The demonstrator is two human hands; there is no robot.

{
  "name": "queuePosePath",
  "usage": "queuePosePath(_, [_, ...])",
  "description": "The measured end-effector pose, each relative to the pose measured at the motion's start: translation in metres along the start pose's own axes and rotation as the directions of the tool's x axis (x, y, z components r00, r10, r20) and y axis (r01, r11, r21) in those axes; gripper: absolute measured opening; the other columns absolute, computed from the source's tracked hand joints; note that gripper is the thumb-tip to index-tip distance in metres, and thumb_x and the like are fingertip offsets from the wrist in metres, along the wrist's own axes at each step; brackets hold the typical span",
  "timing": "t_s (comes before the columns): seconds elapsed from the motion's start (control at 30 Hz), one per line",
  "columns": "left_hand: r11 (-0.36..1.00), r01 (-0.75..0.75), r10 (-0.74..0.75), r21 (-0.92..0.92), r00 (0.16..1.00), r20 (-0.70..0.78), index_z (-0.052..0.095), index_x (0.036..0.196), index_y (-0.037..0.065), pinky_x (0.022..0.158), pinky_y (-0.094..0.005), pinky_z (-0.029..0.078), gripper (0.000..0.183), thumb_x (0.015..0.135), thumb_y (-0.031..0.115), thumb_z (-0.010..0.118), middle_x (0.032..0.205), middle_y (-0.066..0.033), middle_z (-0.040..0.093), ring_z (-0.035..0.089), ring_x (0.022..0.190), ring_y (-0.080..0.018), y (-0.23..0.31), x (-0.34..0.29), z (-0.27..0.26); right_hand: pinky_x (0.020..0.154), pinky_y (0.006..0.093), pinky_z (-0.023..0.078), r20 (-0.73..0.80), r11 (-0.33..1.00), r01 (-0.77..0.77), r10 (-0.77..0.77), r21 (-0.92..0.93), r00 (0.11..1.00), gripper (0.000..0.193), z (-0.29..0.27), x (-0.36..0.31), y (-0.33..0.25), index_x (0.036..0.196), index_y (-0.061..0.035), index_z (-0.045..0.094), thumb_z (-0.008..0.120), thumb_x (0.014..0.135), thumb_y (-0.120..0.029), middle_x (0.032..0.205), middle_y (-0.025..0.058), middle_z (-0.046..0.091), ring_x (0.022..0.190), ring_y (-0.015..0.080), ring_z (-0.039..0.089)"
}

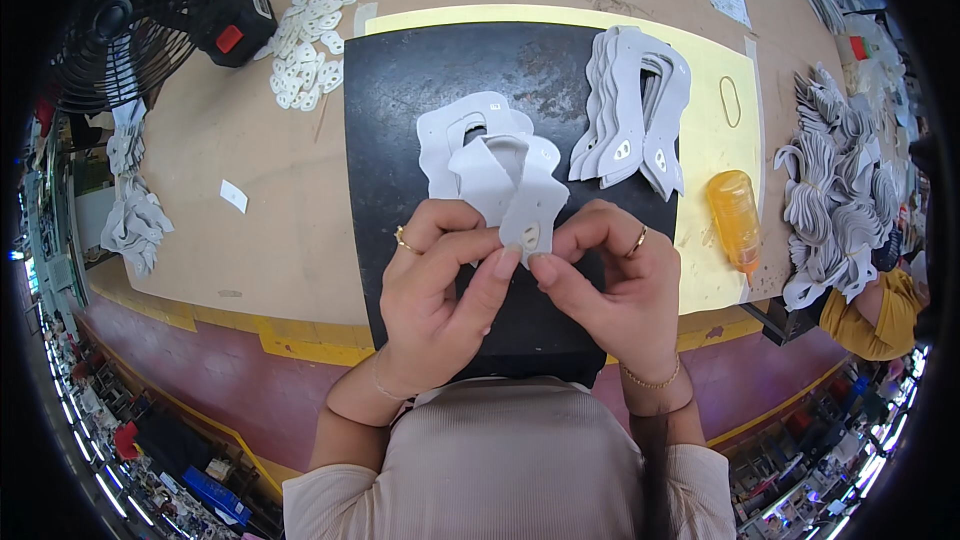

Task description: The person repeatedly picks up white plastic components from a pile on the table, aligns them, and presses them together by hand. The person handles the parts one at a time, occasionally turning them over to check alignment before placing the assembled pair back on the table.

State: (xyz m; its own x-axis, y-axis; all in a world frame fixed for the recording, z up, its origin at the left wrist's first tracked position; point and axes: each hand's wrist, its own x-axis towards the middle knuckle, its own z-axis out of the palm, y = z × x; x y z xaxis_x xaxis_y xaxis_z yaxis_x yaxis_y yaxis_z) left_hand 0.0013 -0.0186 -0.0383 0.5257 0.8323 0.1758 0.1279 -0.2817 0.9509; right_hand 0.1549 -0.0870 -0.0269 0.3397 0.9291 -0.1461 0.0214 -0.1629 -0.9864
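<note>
Pinched at frame centre between left hand (435,285) and right hand (610,290): white cut-out pieces (500,175), over black mat (400,120). Probably pressing a small oval patch (530,236); stack of pieces (635,110) upper right.

Factory workshop: long workbench (250,190), stacks of cut white pieces (835,200), glue bottle (735,215), black work mat (400,140).

1. The cut-out piece (510,185) pinched between the fingers (505,265) is pale grey-white.
2. Under the fingers, the mat (400,110) is black with scuffed grey patches.
3. Beyond the fingers, the stack of shaped pieces (630,110) is the same grey-white.
4. Right of the fingers, the bottle (735,215) is translucent orange.
5. The sheet (715,130) beneath it is pale yellow.
6. The surface (250,240) is tan.
</note>
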Motion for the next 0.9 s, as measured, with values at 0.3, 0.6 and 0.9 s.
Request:
queuePosePath(0.3, [0.999,-0.044,0.044,0.004,0.999,0.006,0.062,0.089,-0.003,0.06,-0.025,0.043,0.01,0.081,0.0,0.067,0.088,-0.011,0.056,0.053,0.069,-0.0157,0.0,0.001,-0.001,0.071,0.0268,0.039,-0.003,0.988,0.126,-0.127,-0.092,0.992,0.012,0.0,0.001,-0.004,0.074,-0.0061,0.062,0.074,0.071,-0.003,0.068,0.0005,0.061,0.063,0.0131,0.055])
queuePosePath(0.6, [1.0,0.015,-0.013,-0.02,0.995,0.103,0.063,0.091,-0.003,0.064,-0.0255,0.044,0.01,0.084,0.003,0.065,0.09,-0.0103,0.056,0.054,0.073,-0.0158,-0.001,0.002,-0.005,0.068,0.0218,0.045,0.039,0.985,-0.045,0.039,0.167,0.998,0.013,-0.003,0.0,0.008,0.083,-0.0003,0.062,0.073,0.075,-0.002,0.077,0.0023,0.061,0.071,0.0078,0.056])
queuePosePath(0.9, [0.932,0.215,-0.177,-0.291,0.972,0.152,0.063,0.09,-0.002,0.07,-0.0234,0.043,0.009,0.084,0.003,0.066,0.09,-0.0073,0.057,0.053,0.079,-0.0129,0.004,0.001,-0.009,0.068,0.0221,0.047,0.14,0.914,-0.131,0.083,0.383,0.987,0.012,-0.008,0.003,0.003,0.087,0.0012,0.062,0.071,0.079,-0.001,0.078,0.0017,0.061,0.074,0.0079,0.058])
